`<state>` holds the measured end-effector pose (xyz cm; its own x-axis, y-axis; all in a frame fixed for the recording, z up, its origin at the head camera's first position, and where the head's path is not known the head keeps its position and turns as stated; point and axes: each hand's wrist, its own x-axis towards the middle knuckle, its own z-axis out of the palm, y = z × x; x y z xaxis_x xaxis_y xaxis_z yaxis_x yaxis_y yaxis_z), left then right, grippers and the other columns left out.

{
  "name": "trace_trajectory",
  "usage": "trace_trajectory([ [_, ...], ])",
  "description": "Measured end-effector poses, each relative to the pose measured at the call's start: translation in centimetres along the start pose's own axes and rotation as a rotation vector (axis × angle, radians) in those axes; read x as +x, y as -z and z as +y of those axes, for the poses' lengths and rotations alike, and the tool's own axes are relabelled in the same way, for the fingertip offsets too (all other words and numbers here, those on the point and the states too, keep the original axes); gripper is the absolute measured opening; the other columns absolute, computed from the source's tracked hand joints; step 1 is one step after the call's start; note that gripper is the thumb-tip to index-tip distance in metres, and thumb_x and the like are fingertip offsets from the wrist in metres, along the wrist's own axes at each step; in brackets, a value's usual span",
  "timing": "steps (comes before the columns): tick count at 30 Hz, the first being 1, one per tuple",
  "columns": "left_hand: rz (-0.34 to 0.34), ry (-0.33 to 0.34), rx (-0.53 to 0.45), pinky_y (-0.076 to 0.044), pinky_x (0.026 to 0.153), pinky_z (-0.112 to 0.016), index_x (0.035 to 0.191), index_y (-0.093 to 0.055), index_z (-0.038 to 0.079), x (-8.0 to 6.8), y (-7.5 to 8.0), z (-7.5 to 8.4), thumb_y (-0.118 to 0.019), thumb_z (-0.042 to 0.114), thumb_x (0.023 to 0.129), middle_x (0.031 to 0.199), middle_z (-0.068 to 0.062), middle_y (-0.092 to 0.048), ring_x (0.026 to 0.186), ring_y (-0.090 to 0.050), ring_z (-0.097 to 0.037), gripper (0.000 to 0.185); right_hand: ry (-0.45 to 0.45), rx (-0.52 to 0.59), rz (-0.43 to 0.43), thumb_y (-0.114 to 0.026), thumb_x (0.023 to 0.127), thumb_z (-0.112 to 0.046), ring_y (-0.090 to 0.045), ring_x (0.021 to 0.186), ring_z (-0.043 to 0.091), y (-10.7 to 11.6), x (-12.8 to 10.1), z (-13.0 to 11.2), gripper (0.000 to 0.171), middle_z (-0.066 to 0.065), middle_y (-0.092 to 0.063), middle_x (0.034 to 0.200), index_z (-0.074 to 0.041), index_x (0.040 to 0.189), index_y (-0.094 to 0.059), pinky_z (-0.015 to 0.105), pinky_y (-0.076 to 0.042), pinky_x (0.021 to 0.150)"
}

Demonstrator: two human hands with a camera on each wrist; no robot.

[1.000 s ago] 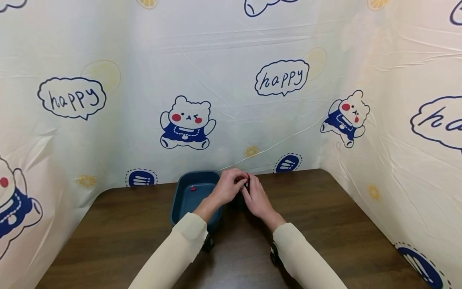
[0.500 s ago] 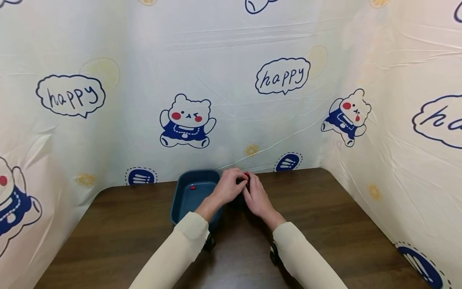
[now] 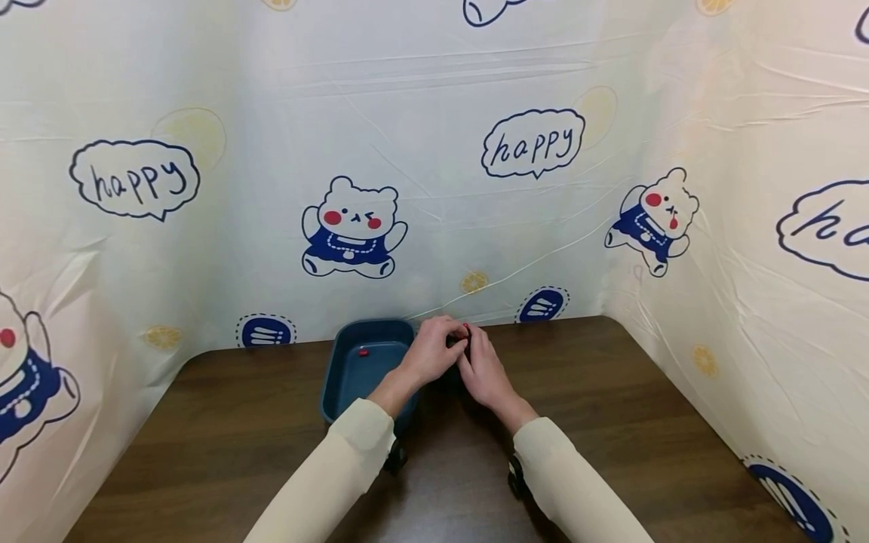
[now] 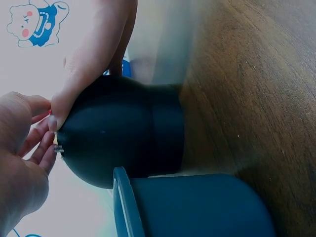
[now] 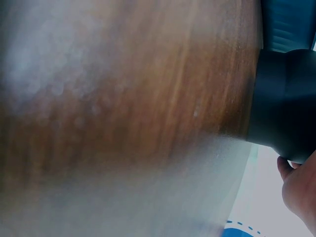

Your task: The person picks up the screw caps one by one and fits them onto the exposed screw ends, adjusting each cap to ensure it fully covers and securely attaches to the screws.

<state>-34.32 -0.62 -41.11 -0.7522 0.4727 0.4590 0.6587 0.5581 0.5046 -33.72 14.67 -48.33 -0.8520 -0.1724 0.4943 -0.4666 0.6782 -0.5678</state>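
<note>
Behind the tray's right side, a black rounded container with a narrower straight base (image 4: pixel 116 131) stands on the table, mostly covered by the hands in the head view. My right hand (image 3: pixel 483 369) grips its upper part, thumb near the top. At the top, the fingertips of my left hand (image 3: pixel 431 351) meet the right thumb and pinch a tiny red piece (image 3: pixel 466 326), largely hidden by fingers. A short threaded metal screw (image 4: pixel 58 148) sticks out of the container's top, near the left fingers. Another small red piece (image 3: pixel 363 353) lies in the blue tray (image 3: pixel 329 385).
The tray stands close beside the container, under the left forearm. A brown wooden table (image 3: pixel 258 452) carries everything. Behind it and on the right hangs a white printed curtain (image 3: pixel 434 151), close to the table's back edge.
The red piece at the fingertips shows at a slightly different spot, its top peeking above the fingers. Both hands stay nearly in place; the piece in the tray has not moved.
</note>
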Motion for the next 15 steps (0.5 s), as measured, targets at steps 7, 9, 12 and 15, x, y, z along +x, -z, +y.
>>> trace_trajectory([
  [7,-0.001,0.012,-0.024,-0.056,0.089,-0.038,0.106,-0.076,0.006,-0.1,0.7,-0.1,-0.073,0.011,0.095,0.104,-0.005,-0.071,0.097,-0.067,-0.019,0.013,-0.011,0.003,-0.002,-0.048,0.109,-0.027,-0.046,0.135,0.038,0.0,0.0,-0.1,0.052,0.024,-0.044,0.146,0.002,0.150,-0.036,0.054,-0.040,0.112],
  [9,0.003,0.016,-0.028,-0.056,0.089,-0.038,0.106,-0.076,0.006,-0.2,1.0,-0.1,-0.073,0.012,0.095,0.104,-0.004,-0.071,0.097,-0.067,-0.019,0.012,-0.016,0.004,-0.002,-0.048,0.109,-0.029,-0.046,0.135,0.038,0.0,0.0,-0.1,0.052,0.023,-0.044,0.146,0.001,0.150,-0.036,0.054,-0.040,0.111],
  [12,0.010,0.017,-0.025,-0.056,0.088,-0.038,0.105,-0.076,0.006,-0.3,1.6,-0.2,-0.074,0.011,0.094,0.103,-0.004,-0.072,0.095,-0.067,-0.019,0.012,-0.037,0.009,-0.011,-0.045,0.110,-0.036,-0.046,0.135,0.036,-0.1,0.1,0.0,0.054,0.021,-0.044,0.147,-0.002,0.150,-0.035,0.053,-0.040,0.111],
  [15,0.017,0.032,-0.012,-0.056,0.088,-0.039,0.104,-0.076,0.008,-0.4,1.9,-0.4,-0.074,0.011,0.094,0.102,-0.003,-0.071,0.095,-0.067,-0.021,0.011,-0.056,0.011,-0.017,-0.043,0.110,-0.042,-0.047,0.133,0.035,-0.2,0.1,0.1,0.056,0.020,-0.044,0.146,-0.004,0.151,-0.035,0.052,-0.042,0.110],
])
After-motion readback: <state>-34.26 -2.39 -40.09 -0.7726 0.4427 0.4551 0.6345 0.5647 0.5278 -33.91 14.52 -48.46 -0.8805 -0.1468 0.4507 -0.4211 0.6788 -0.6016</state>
